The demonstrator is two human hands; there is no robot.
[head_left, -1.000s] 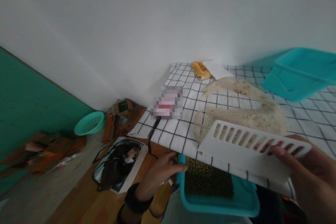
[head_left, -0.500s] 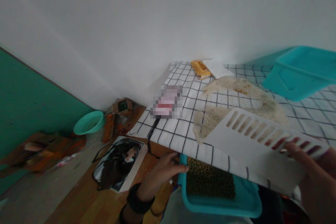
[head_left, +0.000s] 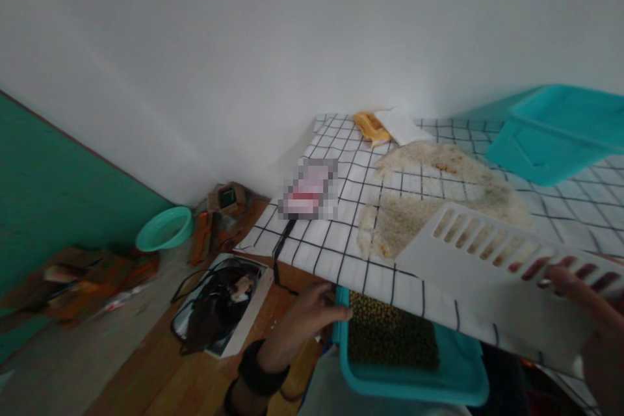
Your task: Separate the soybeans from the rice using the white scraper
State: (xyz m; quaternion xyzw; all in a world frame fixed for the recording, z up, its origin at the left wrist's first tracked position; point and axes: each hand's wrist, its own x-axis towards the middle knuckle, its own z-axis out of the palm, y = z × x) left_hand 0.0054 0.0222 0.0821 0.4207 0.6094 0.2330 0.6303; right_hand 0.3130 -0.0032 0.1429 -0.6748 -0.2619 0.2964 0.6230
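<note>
My left hand (head_left: pixel 305 322) grips the left rim of a teal tray (head_left: pixel 414 383) held just below the table's front edge; dark greenish grains fill its far part. My right hand (head_left: pixel 585 299) is closed on a white slotted plastic board (head_left: pixel 487 266), fingers showing through the slots at its right end. The board stands on edge on the checked tablecloth (head_left: pixel 322 240), against a wide spread of pale rice (head_left: pixel 439 188) with some brownish bits in it.
A teal tub (head_left: pixel 556 136) sits at the table's back right. A yellow packet (head_left: pixel 371 128) and white paper (head_left: pixel 402 127) lie by the wall. A blurred pink item (head_left: pixel 309 190) with a black cable lies at the table's left. On the floor: a green basin (head_left: pixel 164 229), boxes, a bag.
My right hand has drawn the white board to the right and a little away from the front edge across the rice. The left hand and tray have barely moved.
</note>
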